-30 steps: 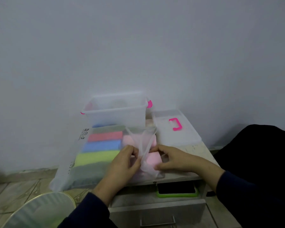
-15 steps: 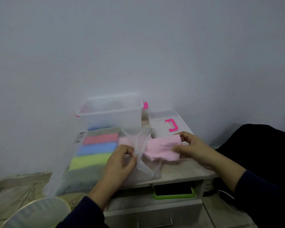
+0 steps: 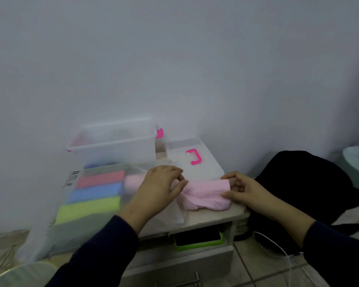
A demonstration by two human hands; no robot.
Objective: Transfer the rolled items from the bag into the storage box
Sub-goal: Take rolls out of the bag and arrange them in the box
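Nearest the camera, the left hand (image 3: 161, 188) sits at the mouth of the bag (image 3: 75, 206), its fingers curled; it seems to pinch the thin plastic there, though blur hides the actual contact. At about three o'clock from it, the right hand (image 3: 241, 190) holds the far end of the pink roll (image 3: 205, 194), thumb below and fingers above, so this grip is closed on the cloth.

The pink roll now lies almost wholly outside the bag, stretched across the tabletop (image 3: 207, 218) between the two hands, its left end just at the bag's opening. A second ago it was only a pink end showing inside the plastic with both hands bunched around it; half a second ago it was halfway out. The right hand has drawn it towards three o'clock, and the left hand has shifted up over the bag mouth.

I judge this as the first roll nearly freed, with the transfer itself not yet done.

Inside the bag, towards nine o'clock, the red roll (image 3: 101, 179), blue roll (image 3: 95, 192) and green roll (image 3: 89, 208) lie side by side, and another pink shape (image 3: 133, 181) sits beside them.

Farther off, at about eleven o'clock, the storage box (image 3: 114, 146) stands open and looks empty of rolls. Its lid (image 3: 193, 162) lies flat at one o'clock, just beyond the hands.
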